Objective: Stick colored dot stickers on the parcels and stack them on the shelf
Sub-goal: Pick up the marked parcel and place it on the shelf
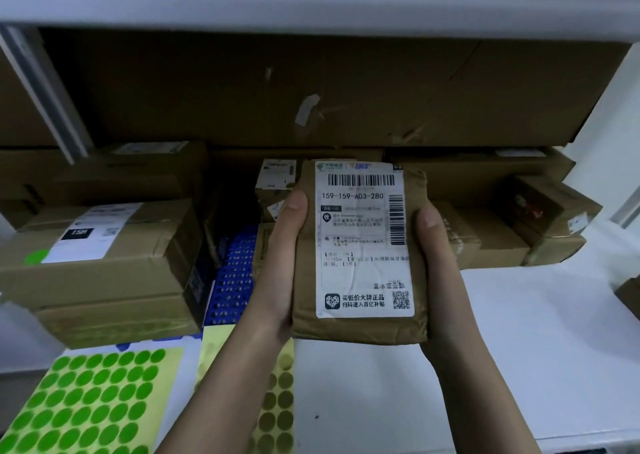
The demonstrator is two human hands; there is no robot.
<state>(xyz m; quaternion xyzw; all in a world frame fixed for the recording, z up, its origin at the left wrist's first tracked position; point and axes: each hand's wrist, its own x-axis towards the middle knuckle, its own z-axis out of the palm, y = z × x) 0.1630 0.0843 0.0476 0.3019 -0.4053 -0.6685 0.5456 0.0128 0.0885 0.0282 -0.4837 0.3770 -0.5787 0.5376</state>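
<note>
1. A person's left hand (282,263) and right hand (438,263) clasp a brown paper-wrapped parcel (360,256) from either side, thumbs lying on its top face, label up, above the white shelf (502,349).
2. A green dot sticker sheet (93,405) lies at lower left; beside it, a sheet of what appear to be gold dots (277,401), partly hidden by the left forearm.
3. Stacked cardboard boxes (104,263) stand to the left, the top one bearing a green dot (36,257).
</note>
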